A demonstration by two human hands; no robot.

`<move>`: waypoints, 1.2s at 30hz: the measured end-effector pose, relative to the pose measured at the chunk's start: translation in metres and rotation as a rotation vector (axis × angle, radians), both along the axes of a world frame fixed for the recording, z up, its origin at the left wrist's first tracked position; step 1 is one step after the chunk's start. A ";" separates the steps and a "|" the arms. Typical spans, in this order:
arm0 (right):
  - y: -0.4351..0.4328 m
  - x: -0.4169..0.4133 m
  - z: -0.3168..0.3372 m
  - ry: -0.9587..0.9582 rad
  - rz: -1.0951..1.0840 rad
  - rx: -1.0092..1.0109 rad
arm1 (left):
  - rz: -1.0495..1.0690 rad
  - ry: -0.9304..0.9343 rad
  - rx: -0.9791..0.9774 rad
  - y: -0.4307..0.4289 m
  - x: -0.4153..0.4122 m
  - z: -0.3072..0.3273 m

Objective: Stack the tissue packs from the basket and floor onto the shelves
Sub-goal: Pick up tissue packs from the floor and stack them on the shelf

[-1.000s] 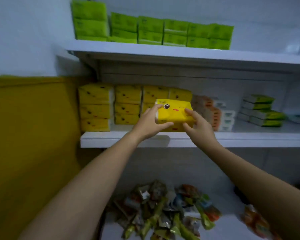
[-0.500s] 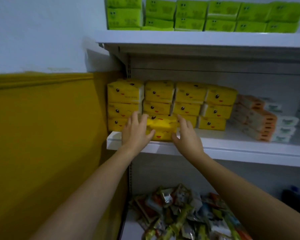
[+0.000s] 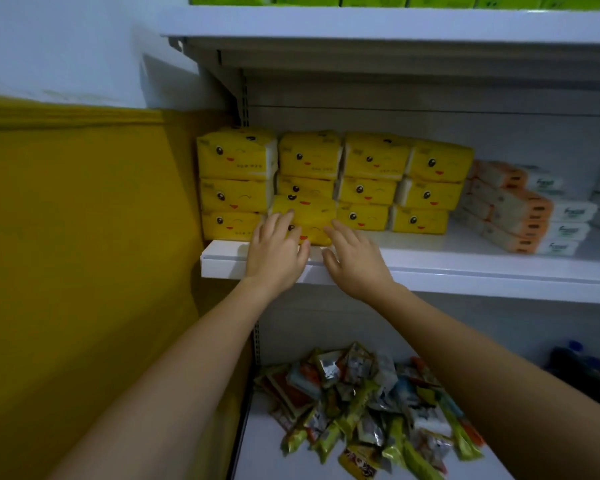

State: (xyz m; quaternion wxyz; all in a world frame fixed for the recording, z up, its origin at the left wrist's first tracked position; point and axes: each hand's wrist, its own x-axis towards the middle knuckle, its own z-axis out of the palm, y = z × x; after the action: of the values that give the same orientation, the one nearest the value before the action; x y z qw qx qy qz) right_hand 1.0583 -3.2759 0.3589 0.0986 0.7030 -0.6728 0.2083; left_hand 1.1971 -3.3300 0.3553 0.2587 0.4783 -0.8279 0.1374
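The white middle shelf (image 3: 465,268) carries a wall of yellow tissue packs (image 3: 374,161), three high. Before its second column, near the front edge, sits one more yellow pack (image 3: 309,213) — long axis left to right along the edge, printed face toward the person. The left hand (image 3: 274,251) and right hand (image 3: 357,261) touch its front with straight fingers — nothing is gripped.

Heaped snack packets (image 3: 361,400), yellow wall (image 3: 66,237)
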 end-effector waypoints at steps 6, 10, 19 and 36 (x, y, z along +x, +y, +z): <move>0.005 0.004 0.006 0.007 0.025 0.182 | 0.045 0.037 0.258 0.000 -0.002 0.007; 0.027 -0.008 0.003 0.074 0.023 0.167 | -0.030 0.123 0.135 0.016 -0.011 0.000; 0.086 -0.058 -0.001 0.141 -0.096 0.175 | -0.080 0.025 0.235 0.033 -0.048 0.007; 0.083 -0.069 -0.006 0.096 -0.078 0.158 | -0.146 0.094 0.045 0.044 -0.072 0.009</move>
State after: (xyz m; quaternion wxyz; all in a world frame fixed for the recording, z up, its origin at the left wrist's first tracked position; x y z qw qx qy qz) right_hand 0.9895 -3.1924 0.3531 0.0830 0.6912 -0.7083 0.1167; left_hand 1.1250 -3.2860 0.3644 0.2961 0.4285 -0.8502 0.0771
